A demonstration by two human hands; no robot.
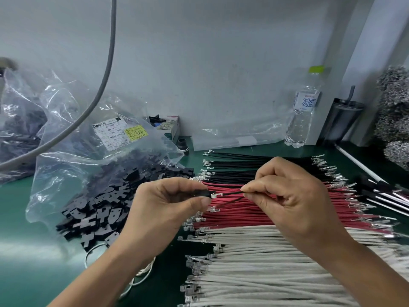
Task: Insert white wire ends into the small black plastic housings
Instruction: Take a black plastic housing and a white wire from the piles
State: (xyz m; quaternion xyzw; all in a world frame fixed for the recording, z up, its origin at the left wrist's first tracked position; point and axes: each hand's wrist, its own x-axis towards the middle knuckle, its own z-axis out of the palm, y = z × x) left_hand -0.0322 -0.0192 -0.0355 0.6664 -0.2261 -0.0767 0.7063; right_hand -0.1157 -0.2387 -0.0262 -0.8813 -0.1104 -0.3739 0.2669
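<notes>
Black housing (202,193) sits pinched in the left hand (168,204), thumb and forefinger curled round it, open end facing right. Right hand (294,196) pinches a thin dark wire (230,194) just behind its metal terminal (214,195), and the terminal tip is right at the housing mouth — touching or barely in, can't tell which. Note the held wire looks black, not white; the white wires (276,262) lie in a row on the counter (26,251) under the right wrist, untouched.

Handling, as I judge it: both parts are featherweight. Housing is small, rigid, probably slick — the side pinch is right, it keeps the opening clear. Wire is limp and will buckle if pushed from far back, so grip close behind the crimp as now. Terminal is thin stamped metal, bends easily, likely needs correct orientation to latch.

Around that: red wires (276,209) between the white row and the black wires (254,167) further back, all terminals aligned left. Pile of spare housings (106,207) spills from a clear bag (88,138) on the left. Water bottle (303,111) and dark tumbler (342,120) stand against the wall at the back right — well apart from the work.
</notes>
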